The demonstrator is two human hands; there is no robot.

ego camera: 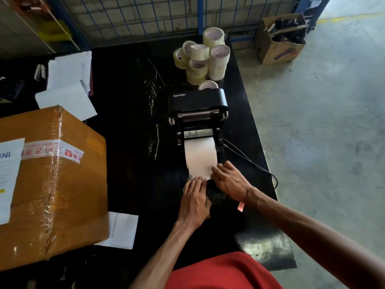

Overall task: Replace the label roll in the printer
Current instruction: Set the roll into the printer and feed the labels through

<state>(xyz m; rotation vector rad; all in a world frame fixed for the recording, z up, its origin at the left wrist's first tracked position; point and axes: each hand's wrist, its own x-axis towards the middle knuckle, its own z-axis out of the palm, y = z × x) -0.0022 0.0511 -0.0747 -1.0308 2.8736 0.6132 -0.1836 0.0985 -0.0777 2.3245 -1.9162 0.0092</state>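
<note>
A black Xprinter label printer stands on the black table with its lid swung open toward the back. A white label roll lies in the open bay, its paper strip drawn toward me. My left hand lies flat with the fingers pressed on the near end of the strip at the printer's front edge. My right hand presses its fingertips on the strip's right edge. Both hands hide the printer's front part.
Several clear tape rolls are stacked behind the printer. A large taped cardboard box fills the left. White papers lie at the back left, another sheet near the box. The printer's cable runs right. A carton sits on the floor.
</note>
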